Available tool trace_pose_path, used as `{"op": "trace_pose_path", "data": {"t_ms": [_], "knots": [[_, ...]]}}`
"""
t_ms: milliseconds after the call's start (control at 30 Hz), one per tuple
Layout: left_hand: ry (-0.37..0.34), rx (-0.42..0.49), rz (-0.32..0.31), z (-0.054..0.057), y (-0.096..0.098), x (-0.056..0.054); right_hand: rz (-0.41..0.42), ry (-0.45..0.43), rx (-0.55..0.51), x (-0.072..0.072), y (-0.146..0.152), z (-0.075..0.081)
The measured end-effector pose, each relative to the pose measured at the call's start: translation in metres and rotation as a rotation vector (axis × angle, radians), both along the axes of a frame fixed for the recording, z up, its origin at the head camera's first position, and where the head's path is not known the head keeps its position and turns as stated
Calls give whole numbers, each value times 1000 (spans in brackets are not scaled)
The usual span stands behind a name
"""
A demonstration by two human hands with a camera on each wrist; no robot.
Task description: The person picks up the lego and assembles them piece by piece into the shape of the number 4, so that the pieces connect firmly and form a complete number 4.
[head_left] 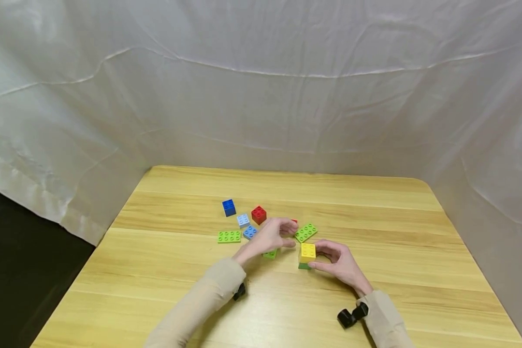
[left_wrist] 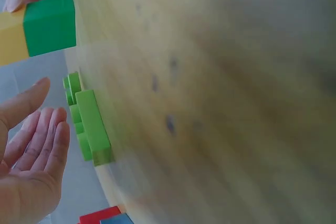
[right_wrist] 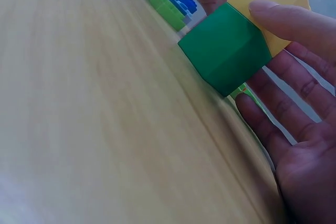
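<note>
My right hand (head_left: 340,262) holds a yellow brick (head_left: 307,253) between thumb and fingers. That brick sits on top of a green brick (right_wrist: 226,48), forming a two-brick stack low over the wooden table. In the right wrist view the thumb presses the yellow side. To the left of the stack, my left hand (head_left: 273,235) hovers with thumb and fingers apart and nothing between them. Just beyond its fingertips lies a lime eight-stud brick (head_left: 306,232). Another lime brick (head_left: 270,254) shows partly from beneath the left wrist, and the hand mostly hides a red brick (head_left: 294,221).
Left of the hands lie a dark blue brick (head_left: 228,208), a light blue brick (head_left: 243,221), a mid-blue brick (head_left: 250,232), a red brick (head_left: 258,215) and a lime brick (head_left: 229,237). A pale curtain (head_left: 287,111) hangs around the table (head_left: 374,208).
</note>
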State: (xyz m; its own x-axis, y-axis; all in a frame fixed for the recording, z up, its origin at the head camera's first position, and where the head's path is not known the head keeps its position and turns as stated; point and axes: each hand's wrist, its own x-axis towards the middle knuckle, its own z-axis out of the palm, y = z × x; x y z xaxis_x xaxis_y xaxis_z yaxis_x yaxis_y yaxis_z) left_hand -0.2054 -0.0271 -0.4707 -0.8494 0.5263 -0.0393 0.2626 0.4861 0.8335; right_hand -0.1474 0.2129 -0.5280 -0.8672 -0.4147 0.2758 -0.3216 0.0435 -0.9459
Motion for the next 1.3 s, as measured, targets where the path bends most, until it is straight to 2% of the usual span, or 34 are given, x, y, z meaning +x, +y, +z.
{"op": "trace_pose_path", "data": {"t_ms": [233,367,700,933,1167,1300], "knots": [[87,-76,-18,-7,16,-8,37,0,-27,-1,2,-1],[113,-111,-13,-10,21,-12,41,-3,-35,-1,2,-1],[208,-212,12,-9,32,-14,57,-4,-56,-2,2,-1],[212,-255,25,-9,32,-13,53,-28,-62,-2,3,-1],[122,-239,34,-9,19,-13,64,-32,-68,-2,3,-2],[96,-231,52,-9,13,-14,63,-40,-65,-1,3,0]]}}
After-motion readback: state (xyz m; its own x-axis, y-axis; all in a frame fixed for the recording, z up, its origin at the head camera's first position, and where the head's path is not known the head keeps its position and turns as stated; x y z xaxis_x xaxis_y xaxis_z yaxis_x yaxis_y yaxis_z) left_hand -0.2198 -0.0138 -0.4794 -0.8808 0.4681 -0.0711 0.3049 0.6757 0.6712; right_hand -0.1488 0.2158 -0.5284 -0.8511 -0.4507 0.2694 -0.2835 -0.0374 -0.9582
